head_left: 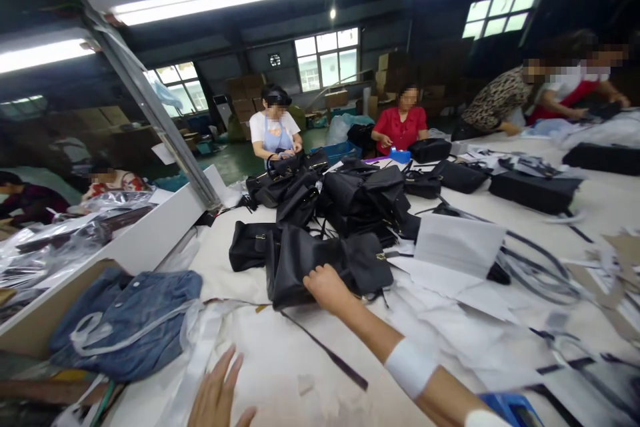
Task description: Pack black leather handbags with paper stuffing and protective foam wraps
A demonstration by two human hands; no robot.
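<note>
A black handbag (295, 263) lies on the white table (260, 347) before me, its dark strap (330, 353) trailing toward me. My right hand (327, 285) has its fingers curled onto the near side of this bag, gripping it. Low in the view, my left hand (219, 392) is held over the table with its fingers apart and nothing in them. Another black bag (249, 245) touches the held one on the left. Behind them rises a heap of black bags (363, 193).
Left are a blue denim bag (130, 313) and a slanted metal post (160, 107). White paper sheets (457, 247) and grey looped tubing (545, 267) spread rightward. A blue object (510, 408) lies near my right forearm. Co-workers (275, 127) stand or sit across the table.
</note>
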